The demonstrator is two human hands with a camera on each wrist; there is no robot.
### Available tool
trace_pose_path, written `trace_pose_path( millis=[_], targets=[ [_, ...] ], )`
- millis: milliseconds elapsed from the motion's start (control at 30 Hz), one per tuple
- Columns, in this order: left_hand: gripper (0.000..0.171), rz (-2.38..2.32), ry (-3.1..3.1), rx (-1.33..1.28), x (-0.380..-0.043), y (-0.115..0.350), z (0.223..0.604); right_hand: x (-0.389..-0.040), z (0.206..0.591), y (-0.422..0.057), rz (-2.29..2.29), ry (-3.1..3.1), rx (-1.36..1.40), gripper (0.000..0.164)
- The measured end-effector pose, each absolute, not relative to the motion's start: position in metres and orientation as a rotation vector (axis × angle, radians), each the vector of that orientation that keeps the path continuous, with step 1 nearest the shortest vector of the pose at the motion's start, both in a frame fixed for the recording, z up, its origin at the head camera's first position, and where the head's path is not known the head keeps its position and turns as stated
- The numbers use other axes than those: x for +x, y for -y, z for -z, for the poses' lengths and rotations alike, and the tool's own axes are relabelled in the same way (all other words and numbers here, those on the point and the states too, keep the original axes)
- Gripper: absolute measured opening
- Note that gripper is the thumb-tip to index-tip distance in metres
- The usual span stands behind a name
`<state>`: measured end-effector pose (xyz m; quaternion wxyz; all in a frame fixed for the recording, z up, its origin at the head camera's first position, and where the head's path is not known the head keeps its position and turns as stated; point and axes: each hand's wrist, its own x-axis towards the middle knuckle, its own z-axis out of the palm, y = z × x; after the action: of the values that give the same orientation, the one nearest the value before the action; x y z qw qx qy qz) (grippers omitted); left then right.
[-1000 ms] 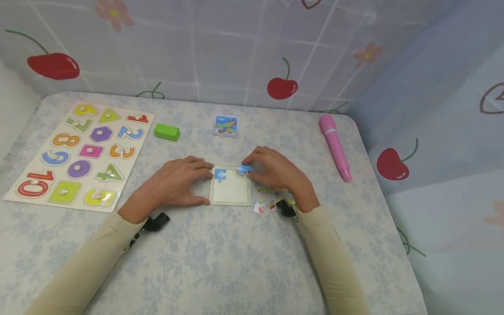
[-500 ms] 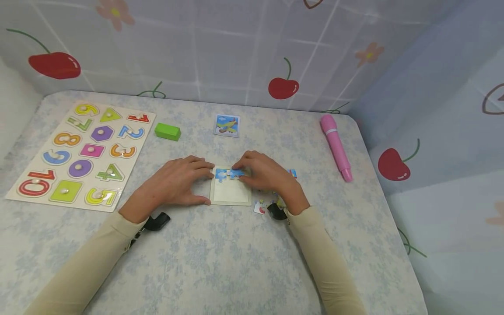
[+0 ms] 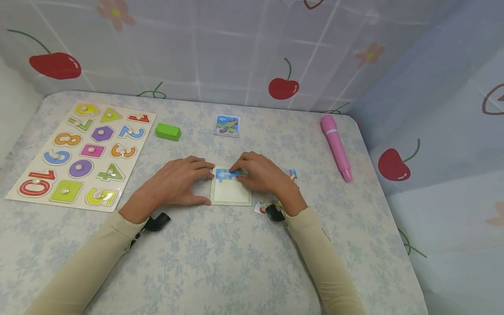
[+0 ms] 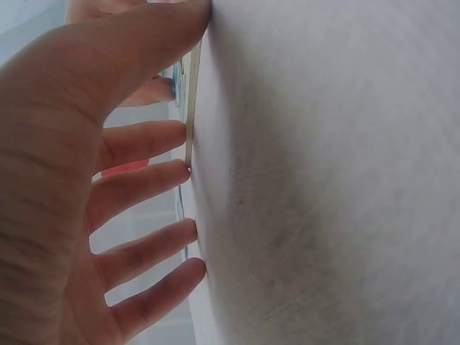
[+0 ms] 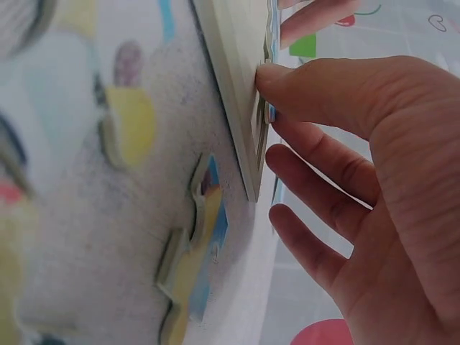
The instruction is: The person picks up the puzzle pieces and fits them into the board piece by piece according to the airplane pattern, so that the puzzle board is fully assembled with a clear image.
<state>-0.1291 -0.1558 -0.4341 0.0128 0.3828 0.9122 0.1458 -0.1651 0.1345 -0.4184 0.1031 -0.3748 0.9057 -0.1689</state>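
Observation:
A small square puzzle tray [image 3: 230, 197] of pale wood lies flat on the table. One blue jigsaw piece [image 3: 219, 175] sits in its far left corner. My right hand [image 3: 265, 176] pinches a second blue jigsaw piece [image 3: 235, 173] between thumb and forefinger, down in the tray right beside the first. In the right wrist view, that piece's edge [image 5: 270, 113] shows under the thumb, the other fingers spread apart. My left hand [image 3: 177, 181] touches the tray's left edge with thumb and fingertips; in the left wrist view its fingers [image 4: 136, 190] are extended and spread.
Loose jigsaw pieces [image 3: 260, 207] lie right of the tray, partly hidden under the right wrist. Beyond the tray is an airplane picture card [image 3: 227, 126]. A green block [image 3: 168, 131] and a number-and-shape board [image 3: 100, 153] are at left, a pink pen-shaped toy [image 3: 336, 148] at right.
My right hand has brought the second blue piece leftward from above the tray's right edge, down against the first piece, then shifted slightly further left. My left hand has stayed put.

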Motion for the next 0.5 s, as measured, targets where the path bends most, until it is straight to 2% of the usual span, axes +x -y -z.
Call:
trace_pose_path(
  millis=[500],
  targets=[
    [0.072,-0.438,-2.835,1.179,-0.1290,0.1554,0.4333,-0.1639,0.4188,-0.1343,0.501,-2.627,-1.102,0.030]
  ],
)
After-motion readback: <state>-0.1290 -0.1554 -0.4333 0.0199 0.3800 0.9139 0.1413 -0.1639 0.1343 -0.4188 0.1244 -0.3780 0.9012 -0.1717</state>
